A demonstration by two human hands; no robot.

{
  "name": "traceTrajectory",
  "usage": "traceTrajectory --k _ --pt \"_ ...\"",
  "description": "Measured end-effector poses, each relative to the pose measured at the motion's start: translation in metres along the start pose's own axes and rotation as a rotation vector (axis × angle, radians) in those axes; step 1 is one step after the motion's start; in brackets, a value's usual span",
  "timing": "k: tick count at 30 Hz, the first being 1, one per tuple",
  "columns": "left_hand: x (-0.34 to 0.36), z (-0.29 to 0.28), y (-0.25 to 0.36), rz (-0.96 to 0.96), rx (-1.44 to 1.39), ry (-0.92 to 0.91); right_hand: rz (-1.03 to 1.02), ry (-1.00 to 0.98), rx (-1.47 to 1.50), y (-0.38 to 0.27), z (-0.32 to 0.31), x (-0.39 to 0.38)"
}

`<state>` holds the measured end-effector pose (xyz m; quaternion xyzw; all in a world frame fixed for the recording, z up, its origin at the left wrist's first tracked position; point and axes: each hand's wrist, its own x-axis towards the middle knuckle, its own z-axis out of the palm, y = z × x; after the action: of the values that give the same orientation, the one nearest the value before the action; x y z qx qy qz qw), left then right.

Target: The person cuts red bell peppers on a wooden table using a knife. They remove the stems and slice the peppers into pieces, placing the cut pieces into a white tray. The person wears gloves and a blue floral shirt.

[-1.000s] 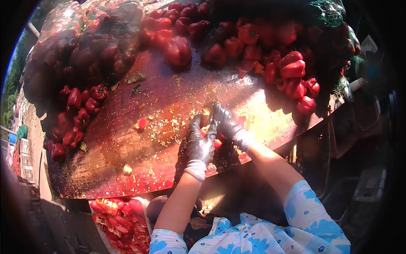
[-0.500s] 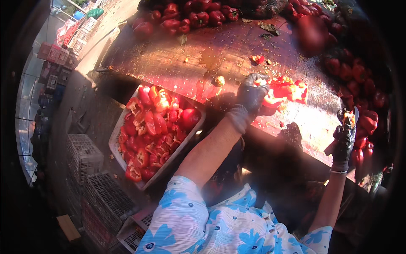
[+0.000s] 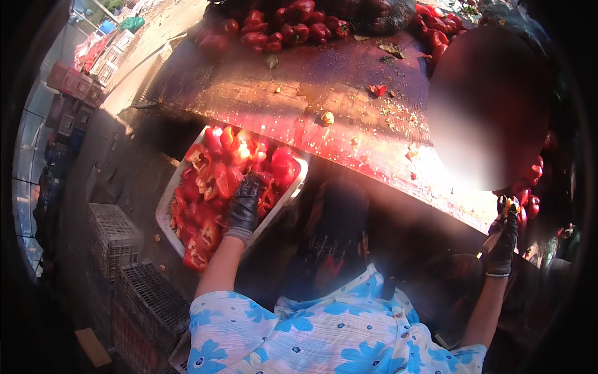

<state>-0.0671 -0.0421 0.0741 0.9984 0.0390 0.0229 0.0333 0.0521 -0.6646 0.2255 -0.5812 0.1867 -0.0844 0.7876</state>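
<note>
My left hand, in a dark glove, reaches down into a white crate of cut red pepper pieces. Its fingertips are lost among the pieces, so whether it still grips any is hidden. At the right end of the wooden table, my right hand, gloved too, is closed with the fingers pointing up. A knife, whose blade showed beside this hand a moment ago, is hard to make out now. An orange-yellow pepper scrap shows at its fingertips.
Seeds and scraps, including a pepper core, litter the wooden table. Whole red peppers are heaped along its far edge. A blurred oval covers its right part. Grey plastic crates stand at lower left.
My left hand has moved from the table down left into the crate. The cut pepper pieces it touched are gone from the table. My right hand has dropped slightly.
</note>
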Motion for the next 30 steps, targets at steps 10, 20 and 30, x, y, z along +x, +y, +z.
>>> traceTrajectory --k 10,20,30 --pt "0.089 -0.024 0.042 0.253 -0.164 0.2 0.02 0.123 0.115 -0.008 -0.092 -0.043" --pt "0.096 0.072 -0.014 0.311 0.068 0.222 0.244 0.383 0.064 0.028 -0.231 -0.125" --pt "0.183 -0.098 0.191 -0.056 -0.935 -0.219 -0.248 0.46 -0.056 0.034 -0.251 0.008"
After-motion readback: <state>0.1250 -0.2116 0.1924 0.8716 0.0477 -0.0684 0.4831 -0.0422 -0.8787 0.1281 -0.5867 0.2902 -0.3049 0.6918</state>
